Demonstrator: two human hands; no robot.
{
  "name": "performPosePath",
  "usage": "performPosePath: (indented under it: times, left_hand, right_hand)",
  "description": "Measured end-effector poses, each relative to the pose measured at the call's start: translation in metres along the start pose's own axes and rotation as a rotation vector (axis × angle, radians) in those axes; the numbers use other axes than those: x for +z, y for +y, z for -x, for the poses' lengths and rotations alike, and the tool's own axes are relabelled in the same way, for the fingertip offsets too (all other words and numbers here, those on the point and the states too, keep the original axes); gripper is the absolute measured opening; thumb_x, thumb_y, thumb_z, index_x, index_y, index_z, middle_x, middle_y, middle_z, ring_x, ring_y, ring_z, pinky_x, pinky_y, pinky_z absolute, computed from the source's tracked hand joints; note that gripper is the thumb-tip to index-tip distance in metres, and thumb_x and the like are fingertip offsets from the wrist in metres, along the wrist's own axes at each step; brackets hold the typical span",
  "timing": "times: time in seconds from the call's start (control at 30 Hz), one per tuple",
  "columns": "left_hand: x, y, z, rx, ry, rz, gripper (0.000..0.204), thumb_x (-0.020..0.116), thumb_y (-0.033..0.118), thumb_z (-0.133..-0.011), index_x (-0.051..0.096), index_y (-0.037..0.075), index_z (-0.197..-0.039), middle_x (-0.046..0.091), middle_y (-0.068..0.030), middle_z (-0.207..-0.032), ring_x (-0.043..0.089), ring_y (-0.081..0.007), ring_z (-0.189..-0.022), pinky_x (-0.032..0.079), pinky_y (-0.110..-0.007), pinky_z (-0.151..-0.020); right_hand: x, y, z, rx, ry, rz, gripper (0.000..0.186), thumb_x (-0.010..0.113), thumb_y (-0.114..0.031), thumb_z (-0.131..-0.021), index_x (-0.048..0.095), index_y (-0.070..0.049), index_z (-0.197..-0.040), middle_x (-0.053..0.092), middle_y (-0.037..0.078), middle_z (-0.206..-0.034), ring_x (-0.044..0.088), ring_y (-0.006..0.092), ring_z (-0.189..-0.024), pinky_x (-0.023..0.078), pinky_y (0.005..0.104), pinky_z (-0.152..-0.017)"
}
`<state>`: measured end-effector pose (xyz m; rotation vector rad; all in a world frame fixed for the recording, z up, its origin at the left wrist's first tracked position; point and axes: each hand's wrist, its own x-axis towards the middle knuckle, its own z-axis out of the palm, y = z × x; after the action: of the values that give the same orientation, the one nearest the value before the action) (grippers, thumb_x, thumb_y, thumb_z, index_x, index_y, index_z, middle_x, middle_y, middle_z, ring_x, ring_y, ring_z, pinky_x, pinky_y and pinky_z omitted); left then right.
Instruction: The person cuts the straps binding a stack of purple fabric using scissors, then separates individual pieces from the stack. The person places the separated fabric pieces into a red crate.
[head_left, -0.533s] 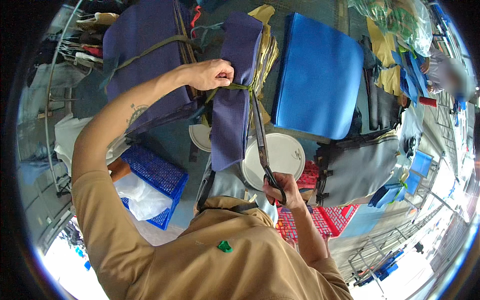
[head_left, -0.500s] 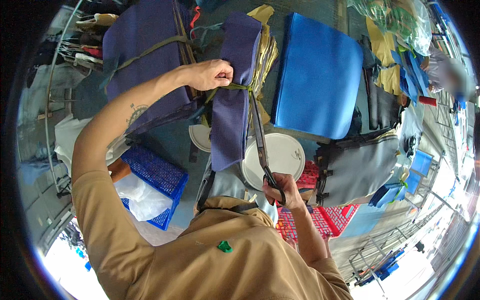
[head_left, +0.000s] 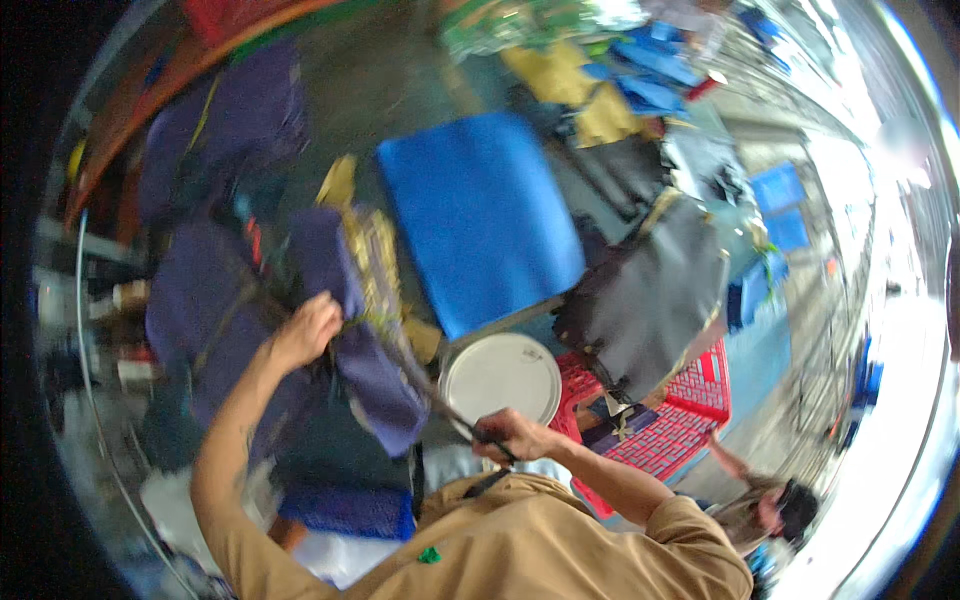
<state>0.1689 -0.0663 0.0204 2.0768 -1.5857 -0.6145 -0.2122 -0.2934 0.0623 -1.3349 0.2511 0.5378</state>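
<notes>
A bundle of purple pieces (head_left: 384,405) lies left of centre, in front of the person's trunk, its long axis slanting from upper left to lower right and its edges, showing yellowish layers, turned toward the right. A thin yellow-green tie band (head_left: 362,319) crosses the bundle near its middle, and this crossing lies between the two hands. The left hand (head_left: 310,328) is much the nearer, just beside the bundle's left edge; its fingers are curled in and seem closed on the band's left end, though blur softens the grip. From those fingers the band leads to the right, over the purple top. The right hand (head_left: 513,437) is lower and farther right, well apart from the band, its fingers wrapped around the handles of long shears (head_left: 432,397). The blades run up and to the left along the bundle's right side, tips directed toward the band; whether they touch it cannot be told in the blur. Close to the right hand is a white round lid (head_left: 500,378), with a blue stack (head_left: 480,220) above it. A larger purple stack (head_left: 190,290) lies left of the left hand, and a red crate (head_left: 705,395) stands off to the right.
</notes>
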Motion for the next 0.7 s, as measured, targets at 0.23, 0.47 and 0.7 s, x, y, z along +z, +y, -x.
performPosePath:
  times: [0.23, 0.47, 0.7]
  left_hand:
    - [-0.027, 0.016, -0.018, -0.033, -0.202, -0.178, 0.016, 0.07, 0.013, -0.085, 0.062, 0.0, -0.081, 0.061, -0.0201, -0.086, 0.064, -0.0387, -0.087, 0.052, -0.046, -0.079]
    - [-0.028, 0.025, -0.023, -0.048, -0.193, -0.226, 0.014, 0.071, 0.013, -0.081, 0.066, 0.0, -0.079, 0.066, -0.02, -0.084, 0.067, -0.04, -0.082, 0.054, -0.048, -0.075]
    - [-0.028, 0.032, -0.022, -0.078, -0.198, -0.249, 0.017, 0.069, 0.016, -0.083, 0.067, 0.0, -0.081, 0.069, -0.0203, -0.084, 0.069, -0.04, -0.082, 0.055, -0.049, -0.076]
  right_hand:
    - [0.005, -0.001, 0.02, -0.083, 0.028, 0.03, 0.028, 0.068, -0.027, -0.097, 0.063, -0.003, -0.083, 0.056, -0.001, -0.061, 0.051, 0.0075, -0.056, 0.04, 0.0304, -0.05]
    - [0.004, 0.012, 0.054, -0.136, 0.107, -0.01, 0.028, 0.07, -0.029, -0.096, 0.065, -0.003, -0.087, 0.057, -0.002, -0.062, 0.053, 0.0073, -0.056, 0.041, 0.029, -0.05]
    - [-0.003, 0.021, 0.076, -0.19, 0.147, -0.006, 0.024, 0.068, -0.024, -0.092, 0.068, -0.002, -0.086, 0.059, 0.0, -0.06, 0.052, 0.0096, -0.055, 0.041, 0.0319, -0.051]
